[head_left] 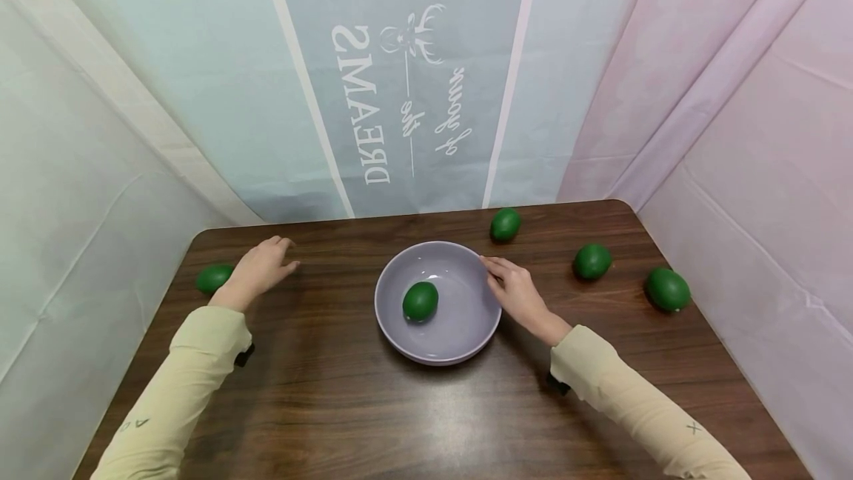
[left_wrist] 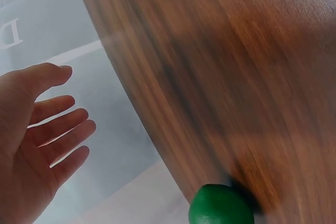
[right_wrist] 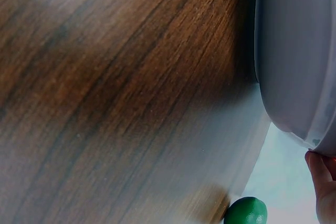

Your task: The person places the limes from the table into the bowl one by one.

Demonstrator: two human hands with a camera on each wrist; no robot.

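Note:
A grey-lavender bowl [head_left: 460, 324] stands on the wooden table with one green lime [head_left: 420, 301] inside it. At the bowl's right rim, my right hand [head_left: 520, 295] holds the edge with its fingertips; the right wrist view shows the bowl's outer side [right_wrist: 294, 51] and fingers [right_wrist: 317, 174] at the rim. My left hand [head_left: 260, 269] hovers above the left part of the table, fingers spread loosely and holding nothing. Another lime [head_left: 214, 278] lies beside the left wrist, partly covered by it, and shows in the left wrist view as a green lime [left_wrist: 220, 205].
Behind the bowl, near the far edge, rests a lime [head_left: 505, 224]. Two more, a lime [head_left: 592, 261] and a lime [head_left: 668, 289], lie toward the right edge. Cloth walls surround the table [head_left: 320, 406], with a printed curtain [head_left: 413, 95] at the back.

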